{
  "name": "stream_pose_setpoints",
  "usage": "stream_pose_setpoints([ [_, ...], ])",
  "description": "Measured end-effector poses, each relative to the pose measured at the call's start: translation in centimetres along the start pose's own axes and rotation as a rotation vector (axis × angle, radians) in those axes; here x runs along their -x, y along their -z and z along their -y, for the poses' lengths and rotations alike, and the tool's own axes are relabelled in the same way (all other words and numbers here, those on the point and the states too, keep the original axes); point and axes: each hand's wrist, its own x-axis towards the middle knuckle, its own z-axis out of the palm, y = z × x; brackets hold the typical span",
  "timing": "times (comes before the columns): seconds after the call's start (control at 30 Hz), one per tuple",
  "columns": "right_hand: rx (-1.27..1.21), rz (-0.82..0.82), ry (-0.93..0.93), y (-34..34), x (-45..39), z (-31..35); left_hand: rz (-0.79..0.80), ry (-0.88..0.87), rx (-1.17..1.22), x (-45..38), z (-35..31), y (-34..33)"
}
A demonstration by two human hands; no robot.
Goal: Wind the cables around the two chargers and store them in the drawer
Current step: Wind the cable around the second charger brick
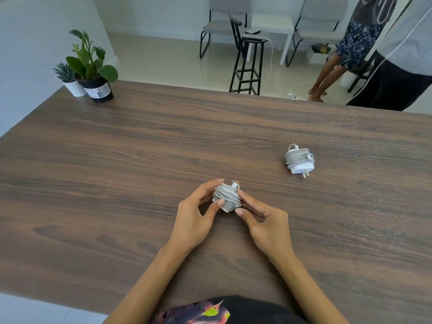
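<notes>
A white charger wound with grey cable (227,196) is at the middle of the brown wooden table (117,160), held between both hands. My left hand (196,216) pinches its left side with thumb and fingers. My right hand (264,220) pinches the right side, thumb and forefinger at the cable near the plug end. A second white charger (299,160), wrapped in its grey cable, lies alone to the right with its prongs pointing toward me. No drawer is in view.
Two potted plants (91,69) stand at the table's far left corner. Beyond the far edge are a black stool (249,64), chairs, a white side table and two standing people (364,50) at the right.
</notes>
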Motion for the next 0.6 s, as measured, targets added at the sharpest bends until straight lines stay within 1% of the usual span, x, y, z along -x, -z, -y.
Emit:
stream_pose_setpoints([
  [0.07, -0.008, 0.008, -0.001, 0.0, 0.0, 0.0, -0.029, 0.001, -0.013, 0.0, 0.1, -0.1],
  [0.2, -0.031, -0.008, 0.009, -0.2, -0.1, 0.0, -0.158, -0.046, -0.048, 0.4, 0.5, -0.6],
  [0.3, 0.006, -0.039, 0.047, -0.4, -0.1, 0.1, -0.225, -0.014, 0.028, 1.0, 0.8, -0.8],
  [0.4, 0.013, -0.046, 0.048, -0.6, -0.3, -0.1, -0.199, -0.012, 0.055, 1.2, 0.8, -0.8],
  [0.6, -0.015, -0.050, 0.036, -0.8, -0.6, -0.3, -0.170, -0.053, -0.027, 1.2, 0.5, -1.0],
])
